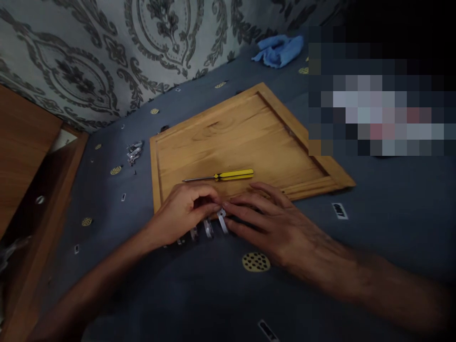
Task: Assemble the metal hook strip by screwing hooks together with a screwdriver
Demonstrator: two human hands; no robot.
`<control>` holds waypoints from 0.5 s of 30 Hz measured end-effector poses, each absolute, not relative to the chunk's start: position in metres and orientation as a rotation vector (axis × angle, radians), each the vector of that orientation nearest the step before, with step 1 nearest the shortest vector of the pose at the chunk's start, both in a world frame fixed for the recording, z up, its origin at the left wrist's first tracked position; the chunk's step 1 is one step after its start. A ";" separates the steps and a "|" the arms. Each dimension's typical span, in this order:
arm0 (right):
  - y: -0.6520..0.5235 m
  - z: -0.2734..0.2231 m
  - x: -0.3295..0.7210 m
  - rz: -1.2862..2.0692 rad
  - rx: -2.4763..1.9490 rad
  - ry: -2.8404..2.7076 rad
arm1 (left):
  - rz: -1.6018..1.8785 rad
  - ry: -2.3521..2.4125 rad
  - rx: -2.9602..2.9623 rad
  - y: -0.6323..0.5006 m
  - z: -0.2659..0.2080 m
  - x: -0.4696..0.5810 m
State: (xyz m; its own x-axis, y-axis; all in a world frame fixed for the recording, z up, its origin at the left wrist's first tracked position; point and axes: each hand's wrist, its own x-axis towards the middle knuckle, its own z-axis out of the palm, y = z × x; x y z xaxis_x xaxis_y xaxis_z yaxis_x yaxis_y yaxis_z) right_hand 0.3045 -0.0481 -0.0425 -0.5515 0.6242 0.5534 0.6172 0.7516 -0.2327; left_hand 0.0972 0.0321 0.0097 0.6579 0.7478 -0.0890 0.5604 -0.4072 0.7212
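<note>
A framed wooden panel lies flat, with several small silvery metal pieces along its near edge. At the rightmost metal piece, my left hand pinches thumb and forefinger together; whatever lies between the tips is too small to make out. My right hand reaches in from the right, fingers stretched and apart, its fingertips beside that same piece and touching the panel's edge area. Just beyond my hands, a screwdriver with a yellow handle rests on the panel, its shaft pointing left.
Loose metal parts sit in a small heap left of the panel on the dark patterned cloth. A crumpled blue cloth lies at the back near the patterned wall. Wooden furniture stands at far left. The upper right is pixelated.
</note>
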 end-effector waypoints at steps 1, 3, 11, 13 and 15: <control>-0.048 -0.042 0.305 0.022 -0.926 -2.326 | 0.316 1.013 2.103 0.033 0.009 0.097; -0.047 -0.042 0.305 0.024 -0.926 -2.333 | 0.313 1.021 2.057 0.034 0.008 0.096; -0.047 -0.039 0.305 -0.022 -0.908 -2.313 | 0.334 1.032 1.821 0.035 0.011 0.098; -0.048 -0.040 0.305 -0.003 -0.920 -2.308 | 0.330 1.035 1.811 0.035 0.013 0.098; -0.048 -0.042 0.304 -0.001 -0.923 -2.294 | 0.319 1.040 1.822 0.034 0.014 0.097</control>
State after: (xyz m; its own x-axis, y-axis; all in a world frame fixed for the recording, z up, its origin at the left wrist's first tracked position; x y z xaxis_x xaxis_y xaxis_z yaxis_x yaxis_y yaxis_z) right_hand 0.3040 -0.0482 -0.0415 -0.5359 0.6178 0.5754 0.6182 0.7513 -0.2310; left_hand 0.0970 0.0344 0.0142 0.5995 0.7693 -0.2208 0.5132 -0.1578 0.8436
